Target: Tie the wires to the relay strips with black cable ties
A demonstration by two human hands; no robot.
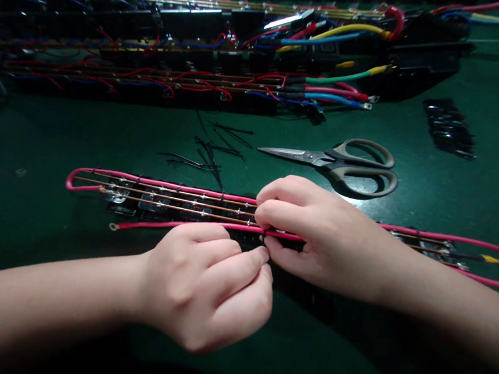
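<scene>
At the near side of the wired strip [188,202], which lies lengthwise left to right, the left hand [208,286] pinches the black tie [264,236] around its red cable [229,226], the right hand [318,237] clasps its middle, and scissors [320,159] lie beyond it.

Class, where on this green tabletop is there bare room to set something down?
Green tabletop shows left of the loose black ties, between the upper wired assemblies and the wired strip; also right of the scissors, below the black bundle. Crowded: around the scissors and ties, and along the strip at the left hand and right hand.
</scene>
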